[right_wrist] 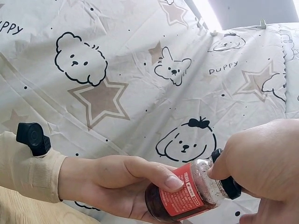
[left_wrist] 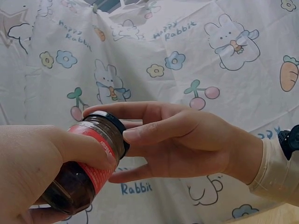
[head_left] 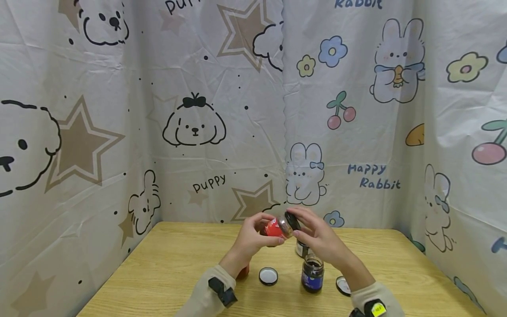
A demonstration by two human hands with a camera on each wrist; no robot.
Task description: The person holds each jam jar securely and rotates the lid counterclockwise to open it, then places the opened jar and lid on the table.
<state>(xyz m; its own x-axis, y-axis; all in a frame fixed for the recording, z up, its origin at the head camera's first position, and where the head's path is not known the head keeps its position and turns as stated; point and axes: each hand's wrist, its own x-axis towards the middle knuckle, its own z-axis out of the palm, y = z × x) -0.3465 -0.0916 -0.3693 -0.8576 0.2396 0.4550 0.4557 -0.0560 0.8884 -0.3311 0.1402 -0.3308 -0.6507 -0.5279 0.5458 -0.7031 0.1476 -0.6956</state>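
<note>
A glass jar with a red label point(head_left: 273, 229) is held tilted above the table, its contents dark in the left wrist view. My left hand point(head_left: 250, 238) grips it around the body, thumb across the label point(right_wrist: 180, 192). At the mouth end sits a black lid point(head_left: 292, 221), which the fingers and thumb of my right hand point(head_left: 322, 241) pinch by its rim. The lid covers the mouth; how tightly it sits I cannot tell. Below the right hand, an open jar with a blue label point(head_left: 312, 281) stands upright on the table, dark stuff inside.
A lid with its white inside up point(head_left: 268, 276) lies left of the blue-labelled jar, and another lid point(head_left: 343, 285) lies to its right. Behind stands a further jar point(head_left: 301, 249), partly hidden. Something red point(head_left: 243, 272) shows beside the left wrist. Patterned curtains point(head_left: 222, 163) enclose the wooden table point(head_left: 178, 264).
</note>
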